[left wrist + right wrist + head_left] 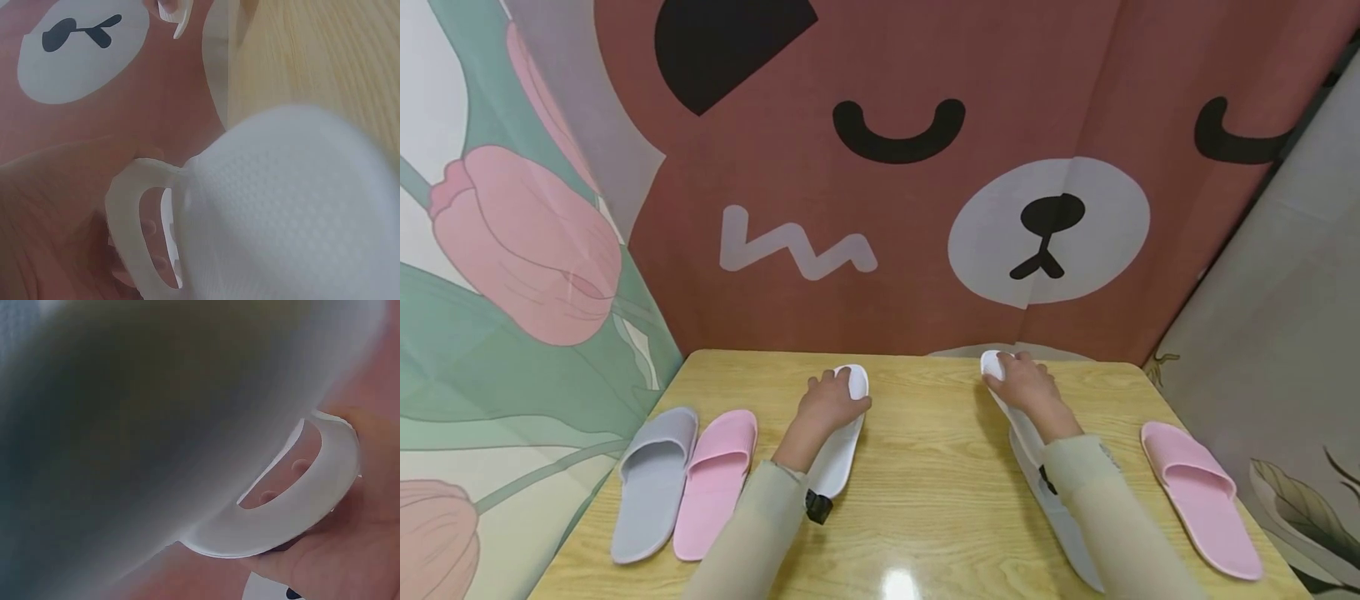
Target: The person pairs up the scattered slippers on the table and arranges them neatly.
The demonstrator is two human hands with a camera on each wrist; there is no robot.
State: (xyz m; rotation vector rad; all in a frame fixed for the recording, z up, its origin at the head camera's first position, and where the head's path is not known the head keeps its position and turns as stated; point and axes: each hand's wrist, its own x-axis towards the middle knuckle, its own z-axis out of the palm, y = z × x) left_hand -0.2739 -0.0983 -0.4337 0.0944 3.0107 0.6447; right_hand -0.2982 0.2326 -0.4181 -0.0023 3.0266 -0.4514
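In the head view my left hand grips a white slipper around its strap, above the left-middle of the table. The left wrist view shows this slipper's textured footbed close up and the fingers through the strap opening. To the right, my right hand holds another white slipper by its strap, tilted and raised. Fingertips show through its strap in the right wrist view, where the footbed is blurred. A grey slipper lies beneath the right forearm, partly hidden by it.
On the wooden table, a grey slipper and a pink slipper lie side by side at the left. Another pink slipper lies near the right edge. A bear-print curtain hangs behind the table, with patterned cloths at both sides.
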